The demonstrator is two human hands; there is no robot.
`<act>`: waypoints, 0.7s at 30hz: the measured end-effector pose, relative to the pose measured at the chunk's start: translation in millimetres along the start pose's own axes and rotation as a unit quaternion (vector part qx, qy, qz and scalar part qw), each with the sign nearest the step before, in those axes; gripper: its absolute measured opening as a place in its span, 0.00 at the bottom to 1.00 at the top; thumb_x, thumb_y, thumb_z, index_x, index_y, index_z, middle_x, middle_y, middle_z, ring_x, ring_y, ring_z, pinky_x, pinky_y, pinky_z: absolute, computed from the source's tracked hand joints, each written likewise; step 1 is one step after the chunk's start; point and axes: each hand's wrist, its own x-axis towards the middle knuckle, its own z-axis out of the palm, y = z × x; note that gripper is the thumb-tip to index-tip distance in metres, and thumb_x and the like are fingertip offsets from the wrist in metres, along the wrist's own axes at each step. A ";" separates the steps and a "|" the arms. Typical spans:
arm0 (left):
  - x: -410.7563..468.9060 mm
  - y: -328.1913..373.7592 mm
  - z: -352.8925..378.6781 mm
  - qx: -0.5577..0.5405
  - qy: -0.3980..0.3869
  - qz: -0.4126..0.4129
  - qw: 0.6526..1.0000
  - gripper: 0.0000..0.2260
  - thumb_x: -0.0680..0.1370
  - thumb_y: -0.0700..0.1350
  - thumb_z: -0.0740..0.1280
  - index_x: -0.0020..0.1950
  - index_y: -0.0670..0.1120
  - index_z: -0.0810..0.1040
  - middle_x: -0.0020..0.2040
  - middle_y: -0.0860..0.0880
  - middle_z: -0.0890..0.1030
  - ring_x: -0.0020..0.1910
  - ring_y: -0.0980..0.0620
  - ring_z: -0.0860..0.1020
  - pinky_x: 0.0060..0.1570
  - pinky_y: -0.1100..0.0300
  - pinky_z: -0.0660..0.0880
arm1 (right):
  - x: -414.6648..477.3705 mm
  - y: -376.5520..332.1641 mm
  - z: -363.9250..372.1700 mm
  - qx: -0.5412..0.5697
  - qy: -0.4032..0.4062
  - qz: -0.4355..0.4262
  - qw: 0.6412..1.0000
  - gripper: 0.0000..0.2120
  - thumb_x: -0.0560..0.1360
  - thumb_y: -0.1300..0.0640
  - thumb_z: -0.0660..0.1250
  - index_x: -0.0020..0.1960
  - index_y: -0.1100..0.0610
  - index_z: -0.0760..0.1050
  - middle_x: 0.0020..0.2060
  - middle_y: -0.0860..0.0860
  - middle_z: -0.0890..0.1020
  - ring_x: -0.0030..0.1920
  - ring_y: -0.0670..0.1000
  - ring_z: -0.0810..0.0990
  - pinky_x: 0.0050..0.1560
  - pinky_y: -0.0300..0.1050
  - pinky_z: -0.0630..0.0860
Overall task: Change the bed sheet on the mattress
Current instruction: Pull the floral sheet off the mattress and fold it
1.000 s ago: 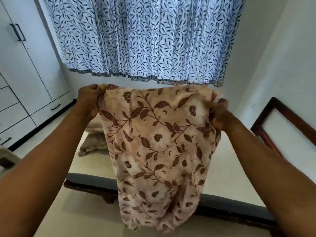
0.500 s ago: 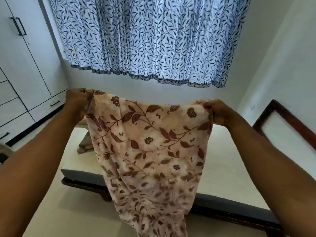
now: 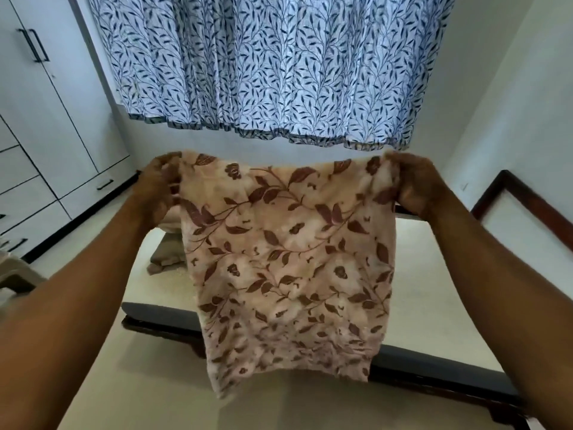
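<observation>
Hanging between both hands, the sheet [image 3: 288, 262] is pinched by left hand [image 3: 158, 187] and right hand [image 3: 415, 187].

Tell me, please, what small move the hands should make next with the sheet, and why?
Probably draw the hands apart to open the sheet wider. The left hand and right hand grip its top corners, and it hangs as a narrow panel in front of the mattress, narrower than the surface it seems meant to cover.
</observation>
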 end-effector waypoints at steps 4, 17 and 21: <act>-11.4 -17.4 10.7 0.139 -0.159 -0.133 0.968 0.07 0.78 0.44 0.68 0.49 0.43 0.84 0.44 0.42 0.85 0.40 0.47 0.83 0.38 0.54 0.83 | 11.4 -10.1 -2.0 -0.053 -0.026 -0.055 0.997 0.12 0.81 0.66 0.60 0.60 0.63 0.78 0.54 0.60 0.84 0.56 0.59 0.84 0.60 0.55 0.80; 11.5 23.6 6.6 0.027 0.093 0.023 0.995 0.09 0.81 0.40 0.63 0.49 0.43 0.83 0.53 0.36 0.81 0.53 0.37 0.81 0.59 0.35 0.78 | 16.0 -11.2 -23.1 -0.292 0.049 0.095 0.950 0.30 0.66 0.64 0.69 0.66 0.72 0.72 0.61 0.68 0.79 0.53 0.63 0.83 0.50 0.54 0.84; 1.7 38.0 17.9 0.018 0.073 0.052 0.996 0.10 0.83 0.39 0.62 0.48 0.44 0.82 0.45 0.42 0.83 0.46 0.43 0.82 0.52 0.45 0.81 | 12.0 -25.3 -22.7 0.043 0.044 -0.102 0.993 0.20 0.74 0.62 0.65 0.64 0.68 0.75 0.63 0.67 0.75 0.63 0.65 0.77 0.71 0.62 0.70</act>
